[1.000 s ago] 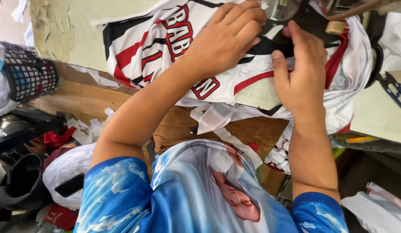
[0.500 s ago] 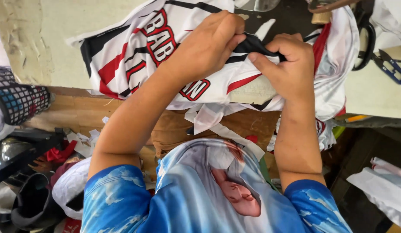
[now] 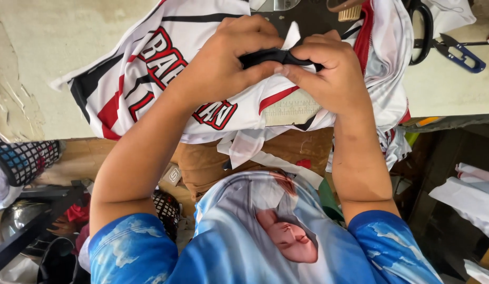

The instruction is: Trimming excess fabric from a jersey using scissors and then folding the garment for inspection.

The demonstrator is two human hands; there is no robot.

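Left hand (image 3: 223, 63) and right hand (image 3: 328, 73) both pinch a black fabric strip (image 3: 276, 55), fingertips meeting at its middle. Strip lies on top of the white, red and black jersey (image 3: 149, 68). Jersey is spread on the pale table (image 3: 55, 47); black-handled scissors (image 3: 420, 31) beside its far right edge.

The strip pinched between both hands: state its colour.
Black, on the strip held by left hand and right hand; head view.
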